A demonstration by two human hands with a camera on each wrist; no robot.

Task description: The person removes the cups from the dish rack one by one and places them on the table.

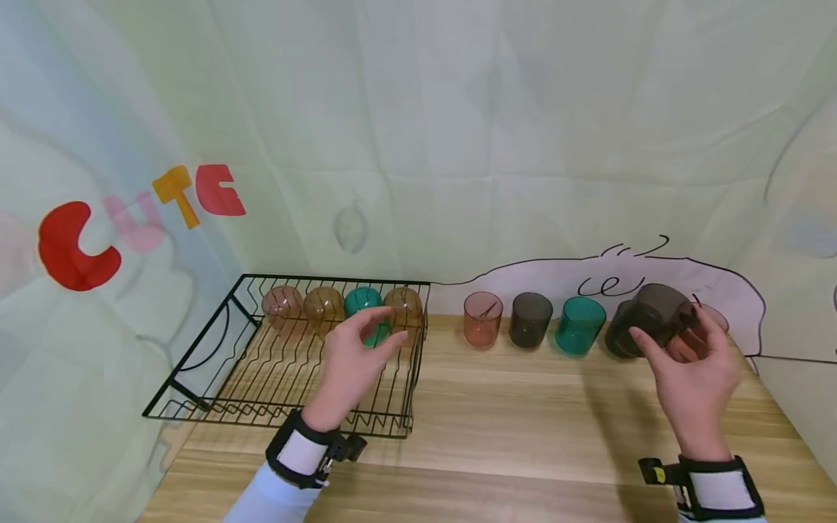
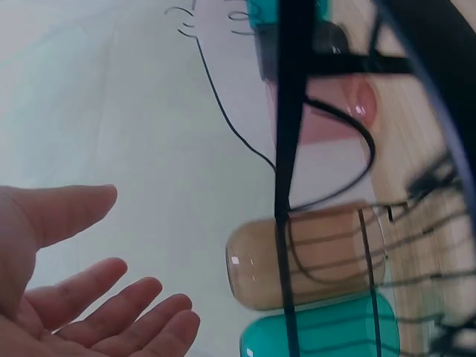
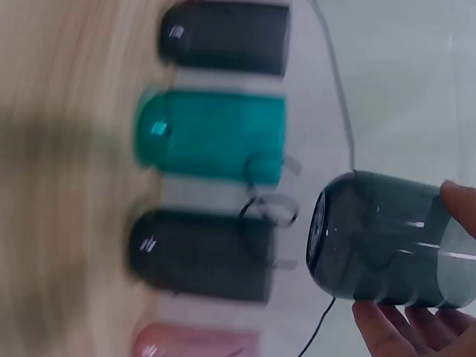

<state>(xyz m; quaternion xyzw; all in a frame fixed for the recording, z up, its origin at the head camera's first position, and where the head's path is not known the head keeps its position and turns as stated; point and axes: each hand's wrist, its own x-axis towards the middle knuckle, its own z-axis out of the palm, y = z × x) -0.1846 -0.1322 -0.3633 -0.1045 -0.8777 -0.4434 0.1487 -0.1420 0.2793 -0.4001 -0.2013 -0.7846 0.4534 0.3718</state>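
My right hand [image 1: 700,374] grips a dark grey see-through cup [image 3: 387,242] between thumb and fingers, raised over the right end of a row of cups. Partly behind that hand and cup are another dark cup [image 3: 201,255] and a pink cup [image 3: 197,342]. Over the wire rack, my left hand [image 1: 353,359] holds nothing, its thumb and fingers apart. In the head view its fingertips overlap a teal cup [image 1: 363,298] standing upside down in the rack. Beside that one, a brownish cup [image 2: 320,260] is also upside down.
The black wire rack [image 1: 281,423] sits at the left on a wooden table [image 1: 497,436]. It also holds a pink cup [image 1: 282,309] and an amber cup [image 1: 323,312]. Along the back curtain [image 1: 425,145] stand pink [image 1: 482,323], dark [image 1: 530,323] and teal [image 1: 579,327] cups.
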